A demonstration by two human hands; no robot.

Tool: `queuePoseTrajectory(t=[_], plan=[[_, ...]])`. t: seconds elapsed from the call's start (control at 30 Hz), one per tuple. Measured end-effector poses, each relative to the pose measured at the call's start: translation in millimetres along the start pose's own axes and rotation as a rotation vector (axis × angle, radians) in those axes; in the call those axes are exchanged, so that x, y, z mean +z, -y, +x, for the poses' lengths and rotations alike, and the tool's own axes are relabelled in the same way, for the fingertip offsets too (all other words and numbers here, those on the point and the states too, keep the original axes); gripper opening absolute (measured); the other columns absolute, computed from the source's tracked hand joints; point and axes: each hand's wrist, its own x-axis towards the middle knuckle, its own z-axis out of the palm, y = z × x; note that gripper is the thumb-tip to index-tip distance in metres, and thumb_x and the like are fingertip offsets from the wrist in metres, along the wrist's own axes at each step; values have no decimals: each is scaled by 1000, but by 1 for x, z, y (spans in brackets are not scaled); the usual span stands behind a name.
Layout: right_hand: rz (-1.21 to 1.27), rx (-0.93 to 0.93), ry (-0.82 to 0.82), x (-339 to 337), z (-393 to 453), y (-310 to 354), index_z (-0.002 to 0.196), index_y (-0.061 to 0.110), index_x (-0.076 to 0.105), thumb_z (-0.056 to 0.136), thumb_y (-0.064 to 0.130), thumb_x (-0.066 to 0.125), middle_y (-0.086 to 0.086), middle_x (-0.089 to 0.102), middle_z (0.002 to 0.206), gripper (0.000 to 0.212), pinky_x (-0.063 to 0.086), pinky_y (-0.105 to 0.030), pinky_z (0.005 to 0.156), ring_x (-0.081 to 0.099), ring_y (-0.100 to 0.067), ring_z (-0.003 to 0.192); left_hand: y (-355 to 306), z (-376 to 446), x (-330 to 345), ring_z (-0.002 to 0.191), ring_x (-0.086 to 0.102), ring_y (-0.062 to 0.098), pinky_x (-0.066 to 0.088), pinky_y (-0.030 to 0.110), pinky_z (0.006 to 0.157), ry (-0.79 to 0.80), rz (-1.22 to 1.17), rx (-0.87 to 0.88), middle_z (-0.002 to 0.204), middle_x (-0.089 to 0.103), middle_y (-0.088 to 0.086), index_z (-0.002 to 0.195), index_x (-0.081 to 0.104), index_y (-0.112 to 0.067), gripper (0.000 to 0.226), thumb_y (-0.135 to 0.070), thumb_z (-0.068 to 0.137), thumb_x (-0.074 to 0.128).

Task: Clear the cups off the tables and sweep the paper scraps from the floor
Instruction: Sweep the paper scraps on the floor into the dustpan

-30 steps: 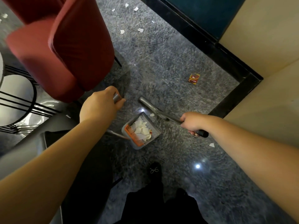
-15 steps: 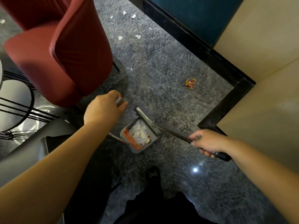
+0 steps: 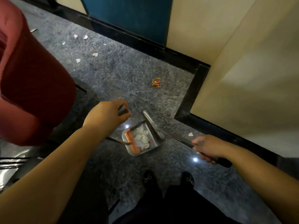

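- Step in hand, as I read it: the sweeping half of the task. No cups or tabletops in view, so nothing to say on that half.
- Left hand is curled round the top of the dustpan handle. The dustpan sits on the floor between the two arms, just ahead of the shoes.
- Right hand grips the broom shaft near its dark end. The broom head lies against the far right edge of the pan.
- The pan already holds a heap of white scraps beside its orange comb.
- One loose scrap lies on the floor just beyond the right hand, close to the black skirting. It is beside the shaft, well back from the broom head.
- A scatter of scraps lies further off, near the red chair and the far wall, well apart from both hands.
- A small red-yellow wrapper lies alone mid-floor, beyond the pan.
- Next move likely calls for lifting the broom head off the pan, swinging it out past the near scrap, then drawing the scrap into the pan mouth.
- Pan may need turning to face it.
- Far scraps need a step forward with both tools.
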Motion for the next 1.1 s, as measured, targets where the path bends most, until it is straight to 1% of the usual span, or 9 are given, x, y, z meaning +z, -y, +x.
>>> queuePoseTrajectory(t=[0.13,0.23,0.4,0.5,0.57,0.7,0.8,0.97,1.1], plan=[[114,57,-43,-25,-27,-44,115,21,51,99,17,48,-7,49,54,17,34,-20,40,42,-11,34,-60,11,24,68,55,16,40,29,54,47,60,107,73,55,-6,99,61,-26,18,-42,90,63],[147,44,-61,-45,-41,-80,117,14,54,100,14,48,-9,47,52,18,35,-20,39,41,-11,32,-105,18,46,79,61,24,53,37,67,58,85,156,87,65,5,105,60,-23,22,-41,92,61],[135,72,-101,-76,-49,-141,125,14,51,99,13,48,-11,49,53,26,37,-20,36,43,-12,31,-166,28,81,80,61,27,41,30,60,23,67,179,89,66,8,103,60,-20,22,-40,93,61],[76,80,-101,-97,-46,-171,107,12,57,99,14,48,-9,51,50,12,37,-20,37,46,-15,36,-196,34,94,80,62,29,44,33,60,15,101,199,88,66,9,103,60,-19,25,-42,93,60],[45,88,-93,-109,-42,-188,94,16,55,99,15,48,-5,52,44,9,37,-19,36,46,-13,32,-210,40,99,80,61,31,44,33,59,10,131,202,86,64,9,104,60,-18,27,-43,92,60],[-54,120,-85,-125,-27,-210,98,4,57,99,16,47,-5,54,44,16,34,-14,35,44,-9,27,-225,52,103,79,60,27,44,33,60,15,126,169,88,65,8,103,60,-23,24,-44,92,61],[-123,138,-74,-128,-14,-219,112,-4,59,99,17,47,-6,55,47,27,35,-15,35,47,-8,28,-228,52,105,73,56,23,41,31,57,12,121,161,85,64,6,99,58,-24,23,-46,91,61],[-137,90,-14,-125,-3,-216,121,-4,54,100,18,47,-7,54,51,32,44,-23,48,50,-14,40,-235,42,111,73,58,23,46,32,58,0,141,160,82,62,3,99,59,-26,22,-46,91,60],[-136,51,23,-124,-3,-205,131,-2,47,100,20,46,-7,56,58,38,40,-17,41,51,-14,47,-239,34,117,68,52,19,40,30,56,-20,162,158,76,56,-1,101,59,-25,22,-45,92,60]])
